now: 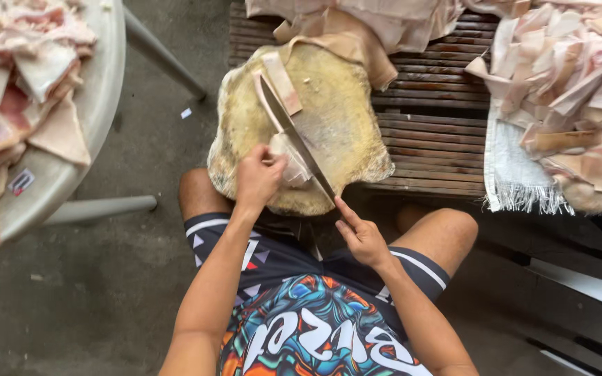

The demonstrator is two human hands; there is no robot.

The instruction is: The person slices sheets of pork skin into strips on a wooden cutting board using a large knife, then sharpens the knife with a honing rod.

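Note:
A round, worn wooden chopping block (pixel 343 132) rests on a slatted bench in front of my knees. My left hand (pixel 258 177) presses a pale strip of pork skin (pixel 291 164) against the block's near edge. A long knife (pixel 294 136) lies diagonally across the block, with its blade against that strip. My right hand (pixel 361 238) grips the knife's handle end just off the block, index finger stretched toward the blade; the handle itself is hidden. Another pale strip (pixel 281 83) lies on the block beside the blade's tip.
A round grey table (pixel 99 104) at left carries several slabs of raw pork (pixel 15 83). A heap of cut pork skin pieces (pixel 573 97) sits on a white fringed cloth (pixel 506 174) at right. More skin (pixel 371 24) drapes over the dark slatted bench (pixel 433 139).

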